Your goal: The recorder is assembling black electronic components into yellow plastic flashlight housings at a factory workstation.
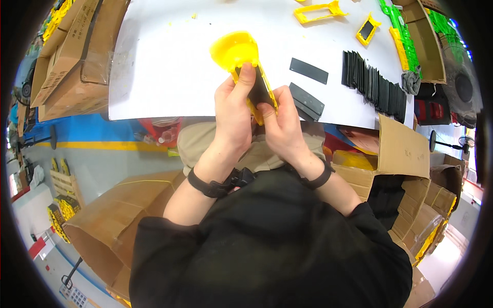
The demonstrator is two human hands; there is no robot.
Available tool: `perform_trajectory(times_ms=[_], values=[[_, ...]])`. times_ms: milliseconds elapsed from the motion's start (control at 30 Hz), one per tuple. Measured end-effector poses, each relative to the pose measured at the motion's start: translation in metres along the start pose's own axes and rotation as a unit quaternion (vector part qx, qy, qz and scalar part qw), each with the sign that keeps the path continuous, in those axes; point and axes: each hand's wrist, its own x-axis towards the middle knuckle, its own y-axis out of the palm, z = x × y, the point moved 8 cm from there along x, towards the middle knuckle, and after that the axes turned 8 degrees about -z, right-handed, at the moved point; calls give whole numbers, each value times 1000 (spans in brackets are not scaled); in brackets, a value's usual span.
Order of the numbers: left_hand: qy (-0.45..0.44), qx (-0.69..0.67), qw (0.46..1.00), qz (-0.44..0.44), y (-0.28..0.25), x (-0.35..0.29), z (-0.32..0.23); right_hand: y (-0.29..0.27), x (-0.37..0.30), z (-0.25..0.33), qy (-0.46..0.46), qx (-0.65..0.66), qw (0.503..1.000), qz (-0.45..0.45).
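Note:
Both my hands grip a yellow plastic part (236, 49) over the front edge of the white table. Its wide scoop-like end points away from me, and a black flat strip (261, 91) lies along its narrow body. My left hand (233, 108) holds the left side with its thumb pressed on top of the strip. Around the near right side curls my right hand (283, 126), thumb on the near end. Just right of my hands, a loose black strip (308, 71) rests on the table, with more black strips (306, 101) overlapping nearer the edge.
A long row of black strips (372, 84) stands at the right of the white table (159, 66). Behind it lie yellow frames (319, 13) and green parts (403, 38). Cardboard boxes stand left (84, 61) and right (403, 149), with another carton (120, 210) behind on the left.

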Motion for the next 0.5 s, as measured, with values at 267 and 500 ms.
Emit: perform_trajectory(times_ms=[267, 500], values=[[-9, 23, 1000, 5, 4, 4, 3, -9, 4, -1, -1, -21, 999, -31], [153, 326, 929, 80, -18, 10, 1, -8, 9, -26, 69, 121, 990, 16]])
